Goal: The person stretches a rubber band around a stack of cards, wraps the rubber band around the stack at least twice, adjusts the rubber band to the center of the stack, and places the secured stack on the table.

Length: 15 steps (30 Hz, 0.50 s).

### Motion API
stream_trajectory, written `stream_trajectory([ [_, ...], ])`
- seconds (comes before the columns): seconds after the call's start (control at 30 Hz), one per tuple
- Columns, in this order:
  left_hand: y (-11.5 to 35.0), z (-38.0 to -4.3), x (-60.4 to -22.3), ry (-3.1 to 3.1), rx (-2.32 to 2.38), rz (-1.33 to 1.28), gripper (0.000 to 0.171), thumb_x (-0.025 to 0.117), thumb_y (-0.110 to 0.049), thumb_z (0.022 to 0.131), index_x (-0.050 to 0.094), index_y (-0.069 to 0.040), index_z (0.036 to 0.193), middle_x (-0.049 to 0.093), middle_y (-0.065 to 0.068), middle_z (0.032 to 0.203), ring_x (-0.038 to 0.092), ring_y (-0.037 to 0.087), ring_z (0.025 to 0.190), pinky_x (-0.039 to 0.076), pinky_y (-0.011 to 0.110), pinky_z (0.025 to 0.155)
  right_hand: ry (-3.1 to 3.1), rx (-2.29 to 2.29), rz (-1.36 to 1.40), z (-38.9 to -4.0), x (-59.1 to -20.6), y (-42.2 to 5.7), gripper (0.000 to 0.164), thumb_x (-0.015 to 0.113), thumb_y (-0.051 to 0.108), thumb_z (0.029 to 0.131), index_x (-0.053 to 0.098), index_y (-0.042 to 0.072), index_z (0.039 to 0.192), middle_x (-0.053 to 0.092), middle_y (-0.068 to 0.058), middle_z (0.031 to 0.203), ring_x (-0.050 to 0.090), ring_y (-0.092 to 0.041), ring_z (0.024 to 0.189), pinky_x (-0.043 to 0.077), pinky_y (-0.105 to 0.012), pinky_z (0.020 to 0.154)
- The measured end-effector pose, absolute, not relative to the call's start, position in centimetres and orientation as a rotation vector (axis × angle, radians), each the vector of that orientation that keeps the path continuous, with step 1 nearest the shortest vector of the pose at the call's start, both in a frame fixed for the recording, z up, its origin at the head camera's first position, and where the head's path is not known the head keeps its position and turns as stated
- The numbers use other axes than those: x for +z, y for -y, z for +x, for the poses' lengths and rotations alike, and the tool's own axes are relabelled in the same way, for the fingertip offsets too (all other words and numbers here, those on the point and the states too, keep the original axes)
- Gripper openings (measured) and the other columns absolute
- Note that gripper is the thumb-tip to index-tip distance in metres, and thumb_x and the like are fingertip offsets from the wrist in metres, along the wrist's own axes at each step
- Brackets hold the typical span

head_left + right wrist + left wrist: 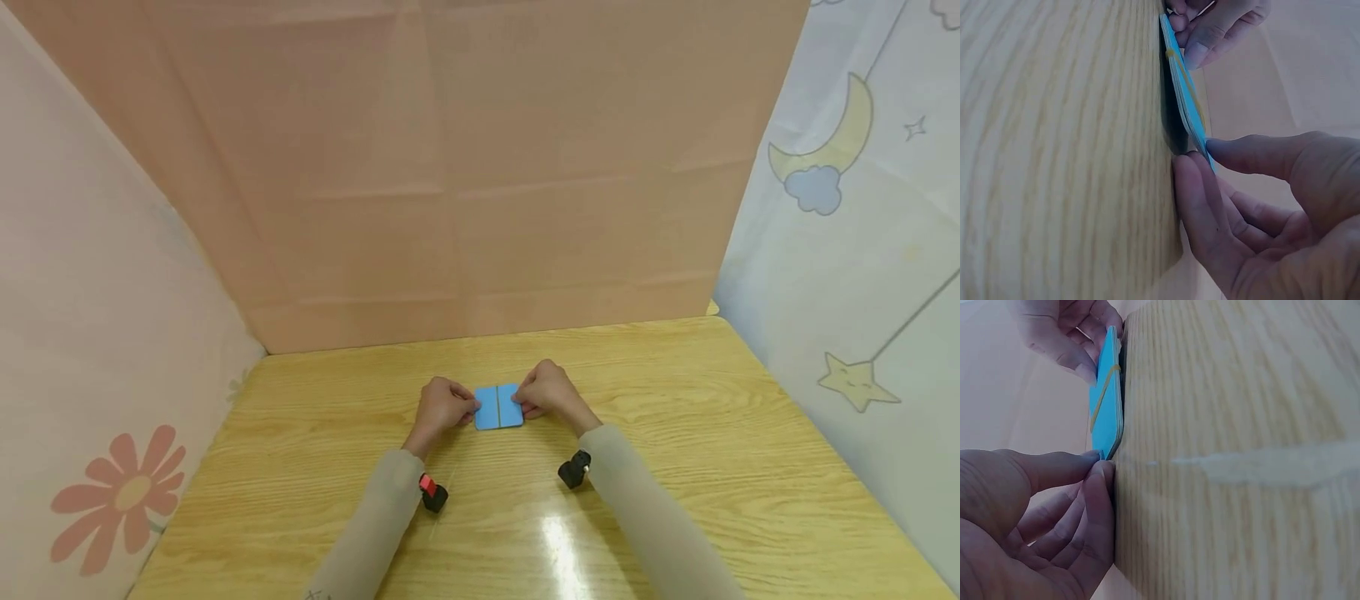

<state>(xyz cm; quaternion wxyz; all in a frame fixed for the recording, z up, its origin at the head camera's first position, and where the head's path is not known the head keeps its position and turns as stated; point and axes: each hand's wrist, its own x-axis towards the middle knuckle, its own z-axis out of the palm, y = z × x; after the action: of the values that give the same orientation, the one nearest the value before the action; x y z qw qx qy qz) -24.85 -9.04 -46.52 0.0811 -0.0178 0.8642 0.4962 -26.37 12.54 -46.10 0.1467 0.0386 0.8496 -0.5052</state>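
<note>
Between my hands is a thin stack of blue cards (487, 408) with rounded corners, bound round its middle by a yellow rubber band (498, 407). My left hand (442, 407) pinches the left edge between thumb and fingers. At the opposite edge, my right hand (549, 390) pinches the stack in the same way. In the right wrist view the blue cards (1180, 94) are held just above the wood, with a dark shadow beneath. The left wrist view shows the rubber band (1105, 397) crossing the blue face and wrapping over the side.
A wood-grain table (337, 467) lies under both arms. Behind it stands a tan cloth backdrop (450, 208), with patterned cloth walls at left (97, 333) and right (825, 275). Small black wrist cameras (574, 469) are strapped to both sleeves.
</note>
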Motion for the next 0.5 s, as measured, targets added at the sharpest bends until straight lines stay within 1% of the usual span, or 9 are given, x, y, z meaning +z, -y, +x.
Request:
stream_trajectory([
  [0.1, 9.0, -24.8, -46.41, -2.586, 1.476, -0.053, 0.008, 0.082, -0.007, 0.09, 0.081, 0.001, 0.089, 0.078, 0.012, 0.076, 0.068, 0.012, 0.059, 0.06, 0.023, 0.057, -2.479, -1.416, 0.096, -26.24, -45.96, -12.66, 0.007, 0.081, 0.002, 0.087, 0.078, -0.003, 0.085, 0.072, -0.01, 0.071, 0.069, -0.017, 0.059, 0.065, -0.031, 0.058],
  [0.27, 9.11, -24.5, -46.27, -2.557, 1.482, -0.061, 0.01, 0.081, -0.007, 0.091, 0.079, 0.002, 0.089, 0.078, 0.013, 0.08, 0.07, 0.015, 0.061, 0.061, 0.024, 0.058, -2.489, -1.375, 0.087, -26.01, -45.85, -12.76, 0.01, 0.082, 0.003, 0.087, 0.077, -0.002, 0.08, 0.071, -0.01, 0.066, 0.067, -0.016, 0.055, 0.064, -0.029, 0.056],
  [0.5, 9.25, -24.57, -46.05, -2.572, 1.481, -0.052, 0.01, 0.082, -0.007, 0.091, 0.08, 0.002, 0.089, 0.078, 0.013, 0.081, 0.069, 0.014, 0.06, 0.061, 0.024, 0.059, -2.498, -1.378, 0.09, -26.1, -45.65, -12.72, 0.009, 0.082, 0.003, 0.087, 0.078, -0.003, 0.082, 0.072, -0.011, 0.068, 0.069, -0.017, 0.056, 0.065, -0.03, 0.057],
])
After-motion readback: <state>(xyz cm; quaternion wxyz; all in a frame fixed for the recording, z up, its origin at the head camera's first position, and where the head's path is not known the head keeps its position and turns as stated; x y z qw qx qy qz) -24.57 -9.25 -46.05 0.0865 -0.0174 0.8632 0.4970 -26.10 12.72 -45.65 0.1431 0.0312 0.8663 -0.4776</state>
